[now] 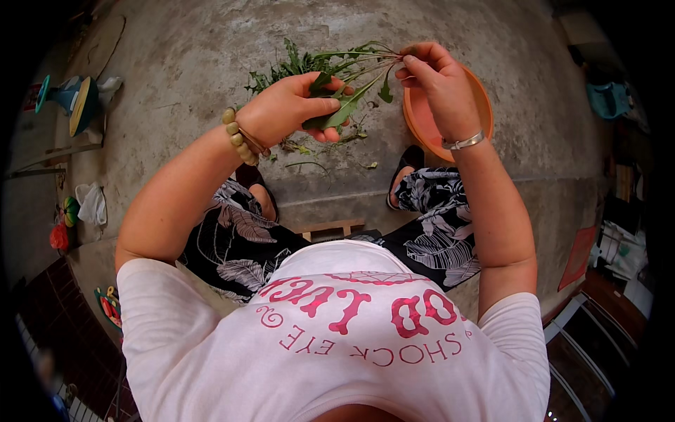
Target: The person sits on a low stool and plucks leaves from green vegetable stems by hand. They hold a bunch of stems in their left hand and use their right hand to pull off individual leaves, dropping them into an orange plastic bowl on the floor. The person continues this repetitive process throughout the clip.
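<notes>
My left hand [303, 108], with a beaded bracelet at its wrist, holds the leaf ends of a green leafy plant [356, 100] between thumb and fingers. The fingertips of my right hand [437, 79], which wears a metal bangle, pinch the reddish stem base of the same plant. Between both hands the stems stretch across. Beyond my left hand a pile of similar jagged leaves [292, 63] lies on the concrete floor. Below my right hand stands an orange plastic basin [482, 97], partly hidden by that hand and wrist. Loose leaf scraps [308, 147] lie on the floor under my left hand.
My shod feet rest on either side of the scraps, near a low floor ledge [327, 198]. Part of a wooden frame [329, 227] shows between my legs. At the left are a white plastic bag [91, 204] and a striped ball [69, 211]; a blue container [609, 100] is far right.
</notes>
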`<state>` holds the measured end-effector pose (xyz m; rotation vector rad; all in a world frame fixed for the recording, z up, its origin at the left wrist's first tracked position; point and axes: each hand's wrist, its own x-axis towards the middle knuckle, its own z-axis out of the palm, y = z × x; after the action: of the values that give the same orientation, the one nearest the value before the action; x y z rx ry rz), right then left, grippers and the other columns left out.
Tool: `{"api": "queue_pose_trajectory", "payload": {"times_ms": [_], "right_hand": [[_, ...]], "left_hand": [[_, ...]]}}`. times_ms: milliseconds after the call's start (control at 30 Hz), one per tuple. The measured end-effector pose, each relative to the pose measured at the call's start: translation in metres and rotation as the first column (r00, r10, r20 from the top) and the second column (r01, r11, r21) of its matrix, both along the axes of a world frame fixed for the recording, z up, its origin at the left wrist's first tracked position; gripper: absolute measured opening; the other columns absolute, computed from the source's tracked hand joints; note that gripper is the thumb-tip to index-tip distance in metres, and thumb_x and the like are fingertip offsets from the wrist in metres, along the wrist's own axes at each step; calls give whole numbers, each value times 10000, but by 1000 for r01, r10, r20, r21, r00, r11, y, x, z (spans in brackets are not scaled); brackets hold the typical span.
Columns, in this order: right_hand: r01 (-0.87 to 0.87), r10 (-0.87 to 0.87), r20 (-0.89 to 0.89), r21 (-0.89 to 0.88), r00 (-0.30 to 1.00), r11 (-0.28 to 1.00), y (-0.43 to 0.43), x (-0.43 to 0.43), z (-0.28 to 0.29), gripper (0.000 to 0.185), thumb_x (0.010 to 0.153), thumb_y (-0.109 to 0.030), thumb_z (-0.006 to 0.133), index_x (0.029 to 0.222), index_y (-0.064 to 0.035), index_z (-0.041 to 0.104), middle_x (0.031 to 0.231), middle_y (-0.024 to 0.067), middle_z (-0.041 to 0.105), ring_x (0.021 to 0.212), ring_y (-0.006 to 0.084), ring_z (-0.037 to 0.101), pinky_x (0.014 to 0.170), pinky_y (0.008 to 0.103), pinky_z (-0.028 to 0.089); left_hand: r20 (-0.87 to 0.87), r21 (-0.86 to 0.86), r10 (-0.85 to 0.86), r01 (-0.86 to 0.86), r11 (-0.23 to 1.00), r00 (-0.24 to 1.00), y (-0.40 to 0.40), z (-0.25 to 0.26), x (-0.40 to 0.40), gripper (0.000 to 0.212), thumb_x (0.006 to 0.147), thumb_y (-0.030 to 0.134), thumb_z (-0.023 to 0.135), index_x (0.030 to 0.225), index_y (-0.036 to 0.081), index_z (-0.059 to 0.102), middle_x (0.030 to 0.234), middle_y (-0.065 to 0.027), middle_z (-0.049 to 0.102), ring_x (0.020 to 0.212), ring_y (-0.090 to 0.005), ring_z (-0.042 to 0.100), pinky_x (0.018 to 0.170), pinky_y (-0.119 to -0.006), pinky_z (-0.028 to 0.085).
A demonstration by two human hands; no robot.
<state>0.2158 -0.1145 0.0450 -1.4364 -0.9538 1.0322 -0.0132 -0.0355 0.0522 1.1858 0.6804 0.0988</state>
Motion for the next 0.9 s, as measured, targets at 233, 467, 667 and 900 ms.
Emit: {"api": "queue_pose_trajectory", "payload": {"times_ms": [233, 467, 667, 900], "right_hand": [[-9, 10, 9, -45, 1000, 999, 0, 0, 4, 166, 911, -137, 552, 1018, -16, 589, 885, 27, 630, 790, 97, 607, 734, 237, 486], [-1, 0, -25, -19, 1000, 1000, 0, 1, 4, 161, 893, -126, 564, 985, 3, 593, 845, 43, 639, 723, 97, 621, 653, 225, 503], [-45, 33, -70, -181, 997, 982, -4, -2, 5, 184, 882, -154, 583, 990, -5, 594, 838, 37, 635, 680, 91, 619, 617, 220, 504], [-109, 59, -162, -320, 985, 941, -7, -5, 4, 148, 898, -164, 577, 980, -41, 588, 822, 12, 609, 689, 85, 601, 626, 212, 495]], "left_hand": [[-60, -89, 92, -97, 991, 994, 12, -2, -1, 230, 929, 203, 545, 1090, 38, 538, 801, -57, 617, 612, -90, 596, 542, -203, 487], [110, -55, 72, -66, 996, 991, 14, -13, -2, 361, 910, 58, 512, 1263, 12, 450, 1115, -125, 570, 864, -159, 630, 743, -252, 522], [116, 5, 293, -295, 955, 949, 22, -10, -7, 456, 907, 24, 479, 1349, 18, 367, 1312, -124, 459, 863, -153, 612, 739, -239, 524], [248, -184, 398, -361, 914, 883, 33, -8, -6, 413, 912, 129, 562, 1287, 15, 434, 1261, -138, 510, 990, -169, 614, 801, -225, 536]]}}
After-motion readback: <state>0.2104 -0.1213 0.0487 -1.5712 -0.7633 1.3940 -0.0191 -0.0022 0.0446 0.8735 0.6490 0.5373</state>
